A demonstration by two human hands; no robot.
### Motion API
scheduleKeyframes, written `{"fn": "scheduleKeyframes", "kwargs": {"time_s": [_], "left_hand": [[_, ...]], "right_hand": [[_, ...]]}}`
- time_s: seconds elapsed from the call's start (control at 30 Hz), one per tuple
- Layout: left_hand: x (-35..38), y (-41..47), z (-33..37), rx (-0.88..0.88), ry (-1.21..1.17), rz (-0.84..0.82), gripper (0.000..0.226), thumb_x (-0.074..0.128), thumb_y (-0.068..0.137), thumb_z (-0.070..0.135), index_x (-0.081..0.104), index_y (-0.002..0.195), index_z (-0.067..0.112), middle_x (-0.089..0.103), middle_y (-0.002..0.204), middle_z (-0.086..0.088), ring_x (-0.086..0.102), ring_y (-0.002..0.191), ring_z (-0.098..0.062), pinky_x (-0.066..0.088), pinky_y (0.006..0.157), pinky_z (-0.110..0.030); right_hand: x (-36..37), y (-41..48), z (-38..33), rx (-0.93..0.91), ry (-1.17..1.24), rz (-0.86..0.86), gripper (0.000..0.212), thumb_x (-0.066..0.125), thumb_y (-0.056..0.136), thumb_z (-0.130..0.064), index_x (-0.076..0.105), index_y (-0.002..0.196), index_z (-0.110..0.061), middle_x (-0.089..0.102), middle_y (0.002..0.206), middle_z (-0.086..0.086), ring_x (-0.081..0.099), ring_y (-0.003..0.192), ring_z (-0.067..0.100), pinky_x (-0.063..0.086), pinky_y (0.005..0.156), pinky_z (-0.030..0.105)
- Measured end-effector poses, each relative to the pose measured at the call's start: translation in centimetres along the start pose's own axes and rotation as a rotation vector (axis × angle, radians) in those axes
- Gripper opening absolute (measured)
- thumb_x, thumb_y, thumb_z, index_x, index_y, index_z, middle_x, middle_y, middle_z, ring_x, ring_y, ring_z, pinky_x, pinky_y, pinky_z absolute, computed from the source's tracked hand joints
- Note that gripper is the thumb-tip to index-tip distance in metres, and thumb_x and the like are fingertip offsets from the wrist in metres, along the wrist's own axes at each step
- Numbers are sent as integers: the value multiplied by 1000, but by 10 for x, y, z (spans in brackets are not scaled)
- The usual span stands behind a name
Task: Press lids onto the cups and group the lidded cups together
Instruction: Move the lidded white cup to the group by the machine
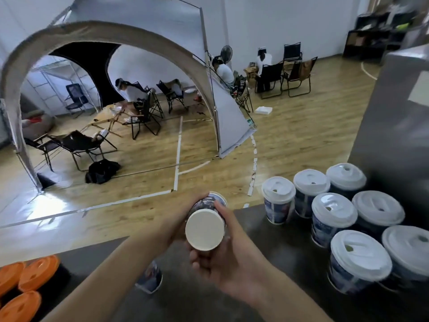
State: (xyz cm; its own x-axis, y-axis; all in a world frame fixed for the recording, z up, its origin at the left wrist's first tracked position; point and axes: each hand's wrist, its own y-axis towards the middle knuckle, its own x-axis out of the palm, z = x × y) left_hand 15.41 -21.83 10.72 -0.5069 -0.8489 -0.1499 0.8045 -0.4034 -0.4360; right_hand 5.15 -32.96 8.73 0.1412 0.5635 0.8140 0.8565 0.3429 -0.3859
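Counter far edge, mid-span — left hand and right hand both gripping one cup on its side, base toward me, mouth away; orange lids near-left corner, closer to my left hand.

It looked like an indoor sports hall, with white court lines on a wooden floor, a large dome tent and folding camp chairs.

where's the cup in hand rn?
Head view, centre: the cup is tipped base-toward-camera, gripped by the left hand and right hand over the dark table, left of the white-lidded cups.
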Motion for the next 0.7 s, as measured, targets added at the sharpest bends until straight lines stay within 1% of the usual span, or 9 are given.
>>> {"fn": "scheduleKeyframes", "kwargs": {"time_s": [0.1, 0.23, 0.33, 0.4, 0.47, 0.53, 0.57, 0.63, 0.7], "left_hand": [[7, 12, -21, -80, 57, 19, 39, 67, 89, 58, 76, 92, 20, 75, 83, -6, 67, 80, -23, 48, 75, -35], [21, 21, -38, -149, 129, -20, 42, 63, 90, 61, 76, 96, 22, 76, 80, -3, 67, 74, -20, 47, 64, -28], [30, 27, -48, -140, 151, -99, 55, 68, 75, 65, 77, 103, 19, 79, 94, -7, 71, 85, -23, 49, 78, -34], [37, 31, -51, -141, 86, -173, 53, 71, 82, 55, 78, 107, 9, 79, 106, -15, 75, 96, -28, 54, 91, -38], [43, 38, -57, -120, 68, -214, 59, 74, 81, 54, 74, 114, 5, 78, 108, -16, 76, 98, -28, 58, 94, -40], [48, 40, -67, -29, 204, -240, 80, 86, 69, 60, 62, 131, 16, 77, 116, -3, 75, 104, -20, 58, 96, -39], [53, 38, -73, 22, 258, -250, 81, 92, 67, 52, 57, 134, 21, 77, 116, 4, 74, 106, -13, 59, 92, -31], [64, 36, -84, 150, 358, -277, 74, 94, 71, 26, 54, 133, 29, 75, 114, 20, 71, 105, -1, 57, 85, -20], [77, 40, -95, 287, 435, -258, 81, 96, 69, 22, 52, 136, 36, 70, 122, 26, 66, 113, 2, 55, 93, -19]], "right_hand": [[-19, 2, 11, 25, 50, 58, 68, 71, 70, -66, 68, 100, -5, 64, 76, 12, 58, 61, 21, 50, 58, 29], [-39, 3, 21, 30, 121, 90, 70, 73, 70, -69, 68, 100, -6, 62, 74, 11, 55, 58, 19, 48, 56, 28], [-55, 4, 28, 17, 113, 84, 66, 76, 68, -69, 72, 95, -8, 60, 78, 12, 55, 60, 19, 49, 57, 28], [-70, 4, 32, -35, -35, 89, 53, 81, 69, -63, 77, 93, -16, 64, 82, 11, 59, 63, 20, 51, 59, 29], [-91, 1, 38, -157, -284, 162, 43, 84, 74, -45, 75, 108, -20, 73, 95, 3, 69, 78, 17, 55, 66, 27], [-118, -3, 43, -327, -470, 267, 55, 86, 78, -20, 62, 128, -20, 76, 113, -3, 72, 103, 13, 57, 85, 26], [-132, -6, 45, -377, -558, 339, 62, 89, 75, -16, 60, 130, -21, 75, 115, -4, 71, 107, 11, 57, 93, 30], [-156, -12, 46, -432, -745, 485, 63, 93, 67, -26, 62, 122, -28, 75, 112, -10, 71, 104, 5, 57, 97, 35], [-177, -14, 43, -496, -901, 614, 64, 93, 61, -36, 61, 117, -34, 72, 112, -16, 69, 103, 1, 57, 94, 35]]}}
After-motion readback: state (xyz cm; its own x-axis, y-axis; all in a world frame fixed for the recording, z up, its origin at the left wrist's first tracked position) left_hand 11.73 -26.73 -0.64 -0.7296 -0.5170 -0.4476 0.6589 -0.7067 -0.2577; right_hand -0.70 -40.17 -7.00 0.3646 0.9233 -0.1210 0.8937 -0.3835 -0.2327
